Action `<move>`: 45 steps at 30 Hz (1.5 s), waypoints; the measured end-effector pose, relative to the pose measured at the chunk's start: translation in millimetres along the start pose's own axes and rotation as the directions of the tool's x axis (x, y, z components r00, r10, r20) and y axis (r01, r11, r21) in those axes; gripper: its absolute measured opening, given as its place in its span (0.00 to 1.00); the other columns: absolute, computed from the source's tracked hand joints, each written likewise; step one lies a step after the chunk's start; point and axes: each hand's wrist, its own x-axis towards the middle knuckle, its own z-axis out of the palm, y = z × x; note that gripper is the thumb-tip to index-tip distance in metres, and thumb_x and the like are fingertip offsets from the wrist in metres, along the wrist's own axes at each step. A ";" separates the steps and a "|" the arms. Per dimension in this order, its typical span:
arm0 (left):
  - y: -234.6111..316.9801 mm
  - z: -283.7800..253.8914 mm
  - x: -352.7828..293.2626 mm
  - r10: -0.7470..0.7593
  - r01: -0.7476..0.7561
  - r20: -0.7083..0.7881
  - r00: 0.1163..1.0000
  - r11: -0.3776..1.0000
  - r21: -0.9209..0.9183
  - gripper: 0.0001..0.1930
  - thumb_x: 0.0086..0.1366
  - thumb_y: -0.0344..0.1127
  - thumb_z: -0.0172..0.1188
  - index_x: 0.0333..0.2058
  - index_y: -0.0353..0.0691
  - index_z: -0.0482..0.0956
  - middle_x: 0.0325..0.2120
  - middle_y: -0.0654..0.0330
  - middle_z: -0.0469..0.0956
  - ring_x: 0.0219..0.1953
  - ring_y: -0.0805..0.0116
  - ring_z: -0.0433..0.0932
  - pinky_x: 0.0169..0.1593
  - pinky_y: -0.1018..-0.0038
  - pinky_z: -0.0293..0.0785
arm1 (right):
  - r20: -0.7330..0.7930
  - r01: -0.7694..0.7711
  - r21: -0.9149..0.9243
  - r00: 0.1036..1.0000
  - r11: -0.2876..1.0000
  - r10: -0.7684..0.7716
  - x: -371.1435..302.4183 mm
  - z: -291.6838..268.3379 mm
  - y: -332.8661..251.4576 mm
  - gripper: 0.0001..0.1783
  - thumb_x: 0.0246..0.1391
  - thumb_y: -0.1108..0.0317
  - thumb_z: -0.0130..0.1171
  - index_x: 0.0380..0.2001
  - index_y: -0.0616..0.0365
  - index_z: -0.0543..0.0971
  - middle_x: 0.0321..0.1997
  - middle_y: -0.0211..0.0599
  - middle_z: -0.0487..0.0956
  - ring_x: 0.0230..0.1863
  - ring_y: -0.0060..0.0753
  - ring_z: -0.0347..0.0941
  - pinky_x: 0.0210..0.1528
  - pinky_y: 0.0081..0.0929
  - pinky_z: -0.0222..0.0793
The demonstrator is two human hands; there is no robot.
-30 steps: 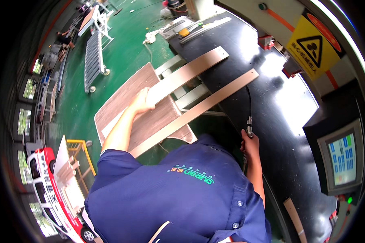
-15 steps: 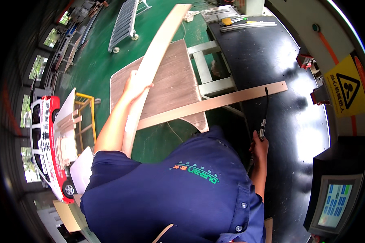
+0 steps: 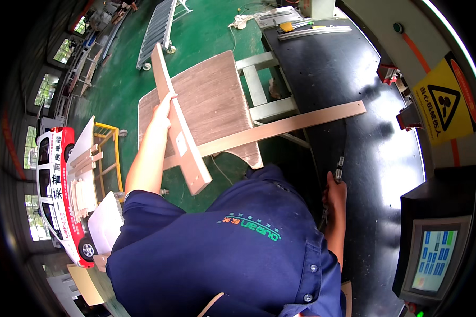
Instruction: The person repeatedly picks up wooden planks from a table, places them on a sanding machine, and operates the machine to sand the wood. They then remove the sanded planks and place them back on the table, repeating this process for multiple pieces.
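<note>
My left hand (image 3: 164, 110) is closed around the edge of a long, narrow wooden board (image 3: 187, 158), which it holds up at a slant. A small white label sits near the board's close end. Below it, a second long wooden board (image 3: 280, 127) stretches from a brown wood-grain panel (image 3: 211, 90) across to the black worktable (image 3: 349, 68). Low at the worktable's left edge, my right hand (image 3: 335, 191) is wrapped round a silver air blow gun (image 3: 339, 168). The gun's thin dark nozzle barely shows against the table, and its lower part is partly hidden by the fingers.
A machine with a yellow warning sign (image 3: 443, 103) and a control screen (image 3: 435, 259) borders the worktable on the right. Metal strips (image 3: 314, 33) lie at its far end. To the left stand a yellow-framed cart (image 3: 108, 132) with boards, a wheeled roller rack (image 3: 156, 34) and a van (image 3: 53, 185).
The held board has swung round: its far end dropped and moved left, while its near end came into sight, showing the label. My right hand stays low with the blow gun.
</note>
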 end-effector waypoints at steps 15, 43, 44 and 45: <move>-15.4 171.0 34.1 -0.300 0.267 -0.059 0.952 0.909 -0.321 0.32 0.56 0.60 0.63 0.55 0.48 0.76 0.56 0.57 0.77 0.57 0.59 0.75 0.60 0.52 0.67 | -0.027 -0.006 0.126 1.000 0.992 0.009 -14.9 -22.4 36.9 0.26 0.62 0.46 0.64 0.23 0.56 0.70 0.14 0.29 0.68 0.10 0.25 0.65 0.12 0.24 0.57; -75.4 341.9 6.4 -0.419 0.219 0.466 0.779 0.879 0.424 0.34 0.64 0.61 0.60 0.56 0.38 0.73 0.50 0.52 0.72 0.45 0.58 0.75 0.55 0.50 0.73 | -0.336 -0.158 0.312 0.904 0.937 0.265 -79.1 -0.8 66.8 0.25 0.63 0.50 0.63 0.19 0.56 0.70 0.12 0.31 0.70 0.09 0.27 0.67 0.12 0.26 0.59; -65.5 326.5 7.0 -0.286 -0.055 0.610 0.739 0.877 0.477 0.41 0.61 0.62 0.65 0.60 0.32 0.68 0.54 0.49 0.72 0.49 0.57 0.75 0.57 0.55 0.73 | -0.330 -0.168 0.326 0.902 0.930 0.278 -80.8 1.2 71.0 0.25 0.63 0.50 0.63 0.19 0.55 0.70 0.12 0.30 0.70 0.09 0.27 0.67 0.12 0.26 0.59; -61.5 314.9 23.0 -0.082 -0.327 0.658 0.749 0.817 0.475 0.43 0.60 0.61 0.67 0.62 0.32 0.66 0.56 0.48 0.72 0.52 0.55 0.74 0.59 0.56 0.72 | -0.319 -0.178 0.328 0.904 0.928 0.286 -82.5 3.0 73.5 0.25 0.63 0.50 0.63 0.19 0.55 0.70 0.12 0.30 0.70 0.09 0.27 0.67 0.12 0.26 0.59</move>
